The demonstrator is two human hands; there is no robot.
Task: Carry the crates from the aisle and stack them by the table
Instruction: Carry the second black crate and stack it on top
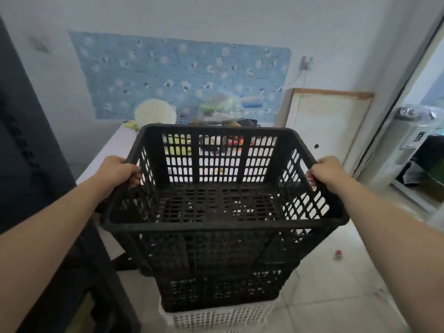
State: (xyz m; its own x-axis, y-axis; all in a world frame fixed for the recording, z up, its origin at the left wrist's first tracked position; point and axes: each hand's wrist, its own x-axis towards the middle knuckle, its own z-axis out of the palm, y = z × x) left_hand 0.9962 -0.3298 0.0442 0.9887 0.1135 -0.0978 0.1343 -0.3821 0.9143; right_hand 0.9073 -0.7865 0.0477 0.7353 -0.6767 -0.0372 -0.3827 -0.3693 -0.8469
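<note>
Black crate (224, 179) gripped at both side rims: left hand (117, 170), right hand (328, 173), fingers curled tight over edges. Held above stack near table (115, 145). Stack below: one more black crate (219, 292) nested in one white crate (216, 317). Three crates counted total, two hands. One small red thing (338, 253) seen on floor tiles (336, 296).

I'm in a home room — tiled floor (348, 296), blue patterned sheet (168, 68) stuck on the wall, cluttered white table (105, 152), water dispenser (408, 145) by the doorway.
</note>
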